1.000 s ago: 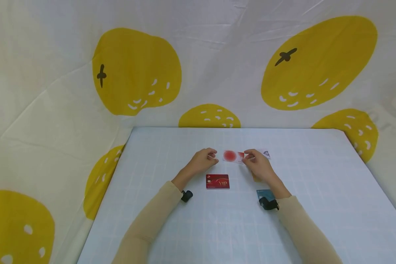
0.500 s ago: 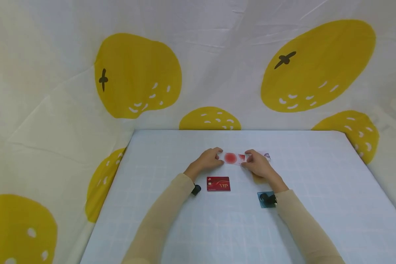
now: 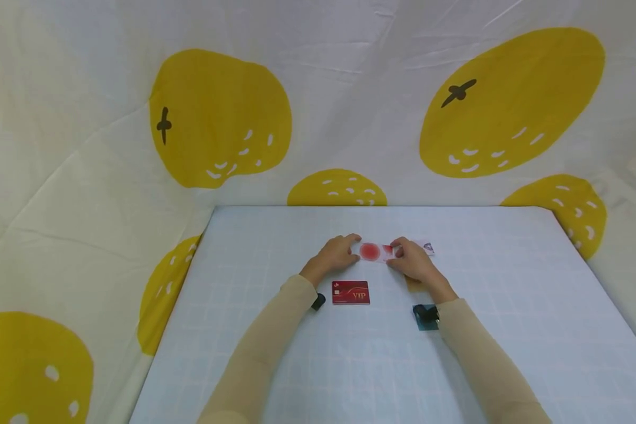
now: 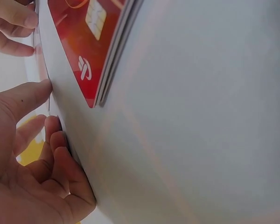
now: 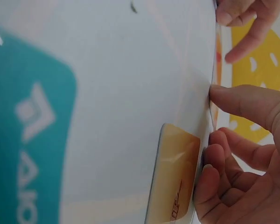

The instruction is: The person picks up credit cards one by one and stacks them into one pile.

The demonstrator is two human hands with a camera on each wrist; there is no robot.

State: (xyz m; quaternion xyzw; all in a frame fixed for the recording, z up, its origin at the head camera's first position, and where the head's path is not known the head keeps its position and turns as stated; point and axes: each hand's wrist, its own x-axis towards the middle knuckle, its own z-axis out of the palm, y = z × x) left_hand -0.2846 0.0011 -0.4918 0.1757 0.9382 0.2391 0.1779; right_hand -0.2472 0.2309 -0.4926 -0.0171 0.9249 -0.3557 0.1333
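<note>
A white card with a red circle (image 3: 370,252) lies toward the far side of the table, between my two hands. At its left end, my left hand (image 3: 335,253) holds it with thumb on the near edge and a finger at the far edge. My right hand (image 3: 416,260) holds the right end in the same way. In the left wrist view the left thumb (image 4: 35,93) meets the near edge, and the right wrist view shows the right thumb (image 5: 242,100) doing likewise. Nearer to me lies a red VIP card (image 3: 350,292).
A gold card (image 3: 416,285) is partly hidden under the right hand. The teal card (image 3: 424,325) lies below the right wrist and its black camera (image 3: 428,312). Behind the right hand shows a white card with a purple mark (image 3: 429,248). A fruit-print cloth (image 3: 318,118) hangs behind the table.
My left hand has moved right, from beside the white card to its left end, and takes hold of it. The right hand stays at the right end, its thumb a little lower.
</note>
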